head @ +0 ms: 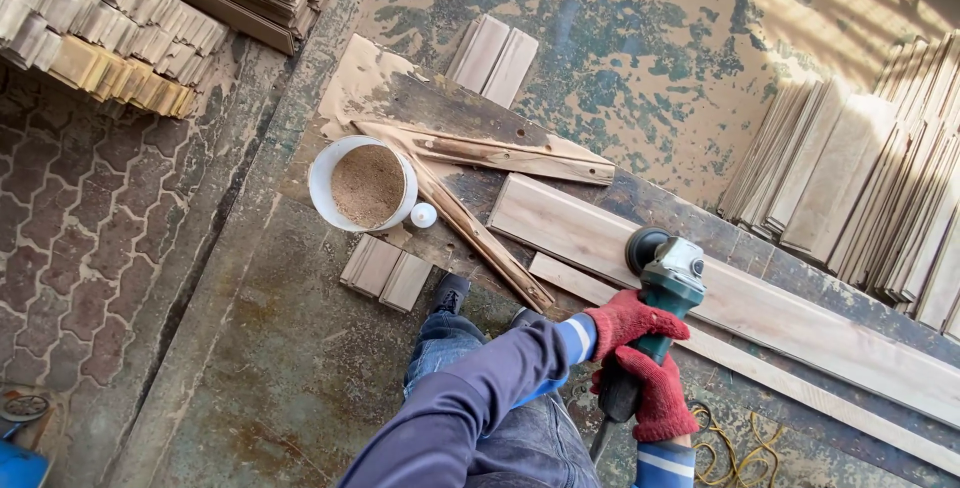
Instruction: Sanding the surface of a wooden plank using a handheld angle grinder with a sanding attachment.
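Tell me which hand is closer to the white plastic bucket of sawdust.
Left. The left hand grips the green grinder nearer its head, on the side toward the white plastic bucket. The right hand holds the rear handle, farther off.

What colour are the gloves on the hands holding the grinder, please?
Red, on both the left hand and right hand, in the head view.

Clearance around the sanding spot
Open floor left of the long pale wooden plank (740,300); white sawdust-filled bucket (362,184) and crossed brown offcut strips (480,153) block the upper left, leaning pale board stack (860,178) blocks the right.
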